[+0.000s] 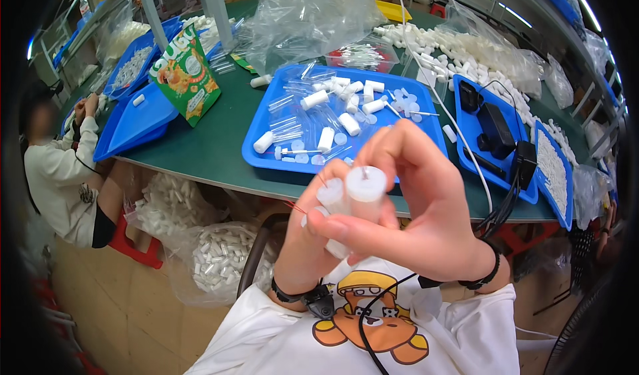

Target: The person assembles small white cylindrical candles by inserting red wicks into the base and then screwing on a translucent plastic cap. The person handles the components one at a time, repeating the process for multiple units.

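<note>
Two white plastic tubes (351, 198) held close to chest, above bench (213, 150) edge. Right hand (413, 208) pinches capped tube around its side; left hand (313, 242) closed on the other. Judged light, rigid, smooth, somewhat slippery: grip mid-barrel, not the thin pin. Blue tray (266, 159) of similar parts lies beyond.

White matt plastic tube (365, 192), glossy blue plastic tray (266, 150), matt green tabletop (213, 149), clear plastic bags (313, 12)

A green and orange printed snack bag (186, 75) stands tilted on the green counter (213, 149), leaning between two blue plastic trays (133, 125).
</note>
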`<state>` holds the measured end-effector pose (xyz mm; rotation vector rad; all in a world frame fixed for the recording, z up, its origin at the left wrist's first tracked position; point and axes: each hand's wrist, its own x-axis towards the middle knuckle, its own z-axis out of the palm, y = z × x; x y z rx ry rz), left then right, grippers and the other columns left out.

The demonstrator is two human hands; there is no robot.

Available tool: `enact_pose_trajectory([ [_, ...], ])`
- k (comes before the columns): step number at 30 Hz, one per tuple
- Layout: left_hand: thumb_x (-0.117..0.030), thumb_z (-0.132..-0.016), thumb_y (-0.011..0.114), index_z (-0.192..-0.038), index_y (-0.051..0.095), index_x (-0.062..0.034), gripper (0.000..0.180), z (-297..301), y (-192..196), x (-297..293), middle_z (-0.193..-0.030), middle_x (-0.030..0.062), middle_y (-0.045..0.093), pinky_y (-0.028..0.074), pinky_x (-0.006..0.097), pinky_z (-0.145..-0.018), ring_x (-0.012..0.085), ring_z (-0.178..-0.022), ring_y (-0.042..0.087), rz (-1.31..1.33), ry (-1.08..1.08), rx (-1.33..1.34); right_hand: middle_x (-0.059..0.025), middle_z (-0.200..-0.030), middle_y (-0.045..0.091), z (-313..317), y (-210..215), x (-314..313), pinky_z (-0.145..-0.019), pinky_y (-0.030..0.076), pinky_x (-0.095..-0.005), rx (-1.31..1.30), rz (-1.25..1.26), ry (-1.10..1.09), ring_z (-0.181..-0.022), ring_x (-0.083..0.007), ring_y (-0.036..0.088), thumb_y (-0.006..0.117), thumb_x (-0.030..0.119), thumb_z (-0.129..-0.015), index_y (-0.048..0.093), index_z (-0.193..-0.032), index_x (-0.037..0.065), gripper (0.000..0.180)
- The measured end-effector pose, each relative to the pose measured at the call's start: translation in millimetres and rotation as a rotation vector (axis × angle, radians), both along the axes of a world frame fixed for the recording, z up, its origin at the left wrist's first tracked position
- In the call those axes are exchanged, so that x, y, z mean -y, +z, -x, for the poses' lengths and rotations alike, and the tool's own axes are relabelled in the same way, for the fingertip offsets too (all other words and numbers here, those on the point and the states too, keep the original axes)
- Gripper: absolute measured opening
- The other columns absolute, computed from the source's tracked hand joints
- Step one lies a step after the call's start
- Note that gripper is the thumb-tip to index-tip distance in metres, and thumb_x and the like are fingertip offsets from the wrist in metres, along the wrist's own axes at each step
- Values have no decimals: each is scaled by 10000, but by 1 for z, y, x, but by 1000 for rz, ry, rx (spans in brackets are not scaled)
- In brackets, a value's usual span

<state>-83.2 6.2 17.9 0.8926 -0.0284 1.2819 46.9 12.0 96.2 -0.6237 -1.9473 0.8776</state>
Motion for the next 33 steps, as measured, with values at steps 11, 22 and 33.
enact_pose_trajectory([
  [11, -210, -871, 548, -1106, 434, 17, 345, 66, -1, -38, -832, 71, 544, 413, 189, -463, 96, -631, 537, 191, 791, -155, -172, -775, 632, 116, -10, -192, -622, 488, -341, 790, -132, -182, -699, -272, 618, 628, 275, -725, 644, -807, 7, 281],
  [22, -177, -853, 582, -1080, 442, -13, 313, 76, -8, -46, -922, 97, 549, 517, 247, -596, 221, -845, 614, 357, 896, -74, -85, -889, 632, 182, -61, -238, -812, 405, -365, 1031, -738, -406, -963, -227, 542, 614, 128, -709, 666, -852, 134, 152],
  [33, -103, -815, 618, -949, 448, -72, 219, 70, -5, -39, -826, 53, 552, 466, 254, -587, 145, -699, 561, 276, 929, 22, -100, -966, 618, 70, -2, -142, -784, 460, -259, 3, 257, 166, -925, -139, 579, 662, 116, -772, 536, -1081, -27, 363],
])
